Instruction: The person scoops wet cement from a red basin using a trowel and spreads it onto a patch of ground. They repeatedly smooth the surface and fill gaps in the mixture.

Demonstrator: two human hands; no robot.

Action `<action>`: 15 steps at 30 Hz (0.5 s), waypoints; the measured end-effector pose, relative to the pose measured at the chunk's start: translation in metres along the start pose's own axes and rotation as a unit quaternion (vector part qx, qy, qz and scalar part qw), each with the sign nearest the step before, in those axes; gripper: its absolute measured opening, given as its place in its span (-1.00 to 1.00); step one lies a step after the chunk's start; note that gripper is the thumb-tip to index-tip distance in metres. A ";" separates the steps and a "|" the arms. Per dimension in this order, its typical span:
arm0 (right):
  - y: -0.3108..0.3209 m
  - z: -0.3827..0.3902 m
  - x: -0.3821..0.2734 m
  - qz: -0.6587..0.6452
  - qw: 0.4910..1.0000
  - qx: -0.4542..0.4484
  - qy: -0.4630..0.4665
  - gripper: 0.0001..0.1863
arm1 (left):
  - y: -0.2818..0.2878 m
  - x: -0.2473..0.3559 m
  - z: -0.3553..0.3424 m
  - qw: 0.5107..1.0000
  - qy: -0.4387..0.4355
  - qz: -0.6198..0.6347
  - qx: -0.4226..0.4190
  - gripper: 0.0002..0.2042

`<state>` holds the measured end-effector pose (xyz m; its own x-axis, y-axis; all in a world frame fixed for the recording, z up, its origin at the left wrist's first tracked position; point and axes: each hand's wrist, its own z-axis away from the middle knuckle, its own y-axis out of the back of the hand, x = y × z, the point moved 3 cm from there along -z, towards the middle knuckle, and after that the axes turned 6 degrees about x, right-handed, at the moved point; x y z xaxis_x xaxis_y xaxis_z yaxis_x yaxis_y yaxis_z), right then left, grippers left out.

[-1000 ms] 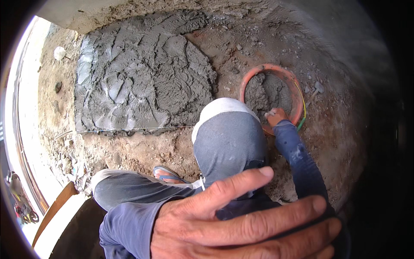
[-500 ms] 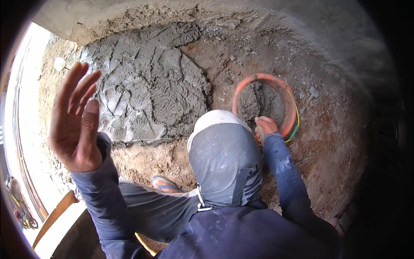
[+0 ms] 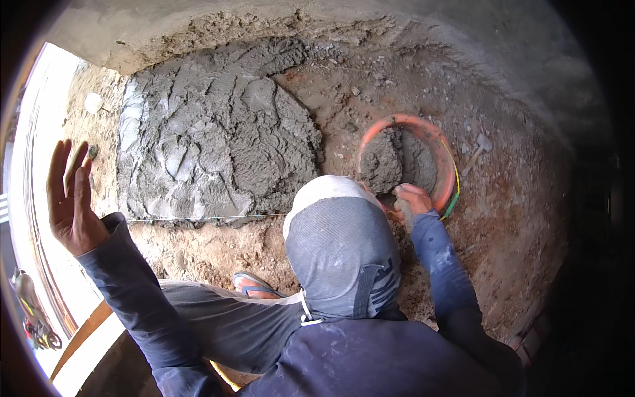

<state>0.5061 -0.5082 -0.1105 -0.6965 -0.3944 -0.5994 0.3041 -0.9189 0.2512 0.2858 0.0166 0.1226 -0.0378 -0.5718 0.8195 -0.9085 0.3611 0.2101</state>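
Note:
My left hand (image 3: 76,205) is raised at the left, palm up in the air, fingers stretched and holding nothing. At the right, my right hand (image 3: 413,198) grips what looks like a dusty tool handle at the near side of an orange tub (image 3: 413,121); the tool's head is hidden. Grey mortar (image 3: 382,159) lies in the tub. Left of it spreads a rough layer of wet mortar (image 3: 218,139), with a string (image 3: 254,216) along its near edge. A head in a grey-and-white cloth cap (image 3: 340,245), with navy shoulders joined to both arms, fills the lower middle.
A concrete wall (image 3: 311,16) borders the back. A small long-handled tool (image 3: 481,143) lies on rubble right of the tub. At the left are a bright edge, a curved board (image 3: 83,341) and small equipment (image 3: 36,314) beyond it. A sandaled foot (image 3: 254,286) rests on the soil.
My left hand has swung from large and close at the bottom to raised at the far left, drifting further left since half a second ago. My right hand stays at the tub.

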 end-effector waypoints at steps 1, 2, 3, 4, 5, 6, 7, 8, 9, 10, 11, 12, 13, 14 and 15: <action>0.006 0.001 -0.002 0.002 1.000 0.002 -0.006 -0.51 | 0.008 -0.005 -0.004 1.000 0.011 -0.003 0.012 -0.57; 0.011 0.002 -0.003 0.004 1.000 0.003 -0.012 -0.51 | 0.018 -0.013 -0.007 0.999 0.020 -0.009 0.037 -0.58; 0.012 0.003 -0.005 -0.008 1.000 -0.003 -0.018 -0.53 | 0.034 -0.022 -0.010 0.998 0.032 -0.018 0.043 -0.58; 0.014 0.006 -0.007 -0.019 1.000 -0.005 -0.024 -0.55 | 0.046 -0.031 -0.011 0.997 0.050 -0.020 0.053 -0.57; 0.015 0.008 -0.009 -0.030 0.999 -0.010 -0.030 -0.57 | 0.058 -0.037 -0.011 0.995 0.067 -0.025 0.065 -0.57; 0.017 0.009 -0.011 -0.027 0.999 -0.021 -0.028 -0.59 | 0.068 -0.040 -0.010 0.994 0.080 -0.033 0.070 -0.55; 0.020 0.011 -0.013 -0.025 0.999 -0.030 -0.028 -0.61 | 0.075 -0.044 -0.010 0.992 0.094 -0.039 0.072 -0.54; 0.024 0.013 -0.014 -0.023 0.999 -0.040 -0.028 -0.64 | 0.081 -0.051 -0.010 0.992 0.098 -0.035 0.068 -0.52; 0.029 0.016 -0.017 -0.022 0.999 -0.040 -0.023 -0.65 | 0.083 -0.055 -0.009 0.992 0.101 -0.038 0.065 -0.52; 0.036 0.020 -0.022 -0.021 0.999 -0.040 -0.017 -0.67 | 0.084 -0.058 -0.007 0.992 0.104 -0.041 0.063 -0.51; 0.042 0.024 -0.026 -0.020 0.999 -0.040 -0.012 -0.68 | 0.085 -0.062 -0.005 0.992 0.106 -0.044 0.060 -0.51; 0.045 0.030 -0.034 -0.018 1.000 -0.019 -0.005 -0.70 | 0.085 -0.064 -0.007 0.991 0.110 -0.044 0.059 -0.50; 0.050 0.032 -0.040 -0.007 1.000 -0.019 0.005 -0.70 | 0.086 -0.066 -0.006 0.991 0.111 -0.048 0.059 -0.51; 0.057 0.033 -0.047 0.005 1.000 -0.020 0.017 -0.71 | 0.088 -0.067 -0.006 0.991 0.112 -0.051 0.060 -0.51; 0.060 0.038 -0.056 0.019 0.999 -0.020 0.029 -0.72 | 0.091 -0.068 -0.005 0.990 0.115 -0.053 0.064 -0.51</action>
<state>0.5385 -0.5420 -0.0332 -0.6460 -0.4269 -0.6329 0.3559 -0.9018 0.2450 0.2079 0.0921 0.0884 0.1431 -0.4142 0.8989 -0.9479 0.2038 0.2449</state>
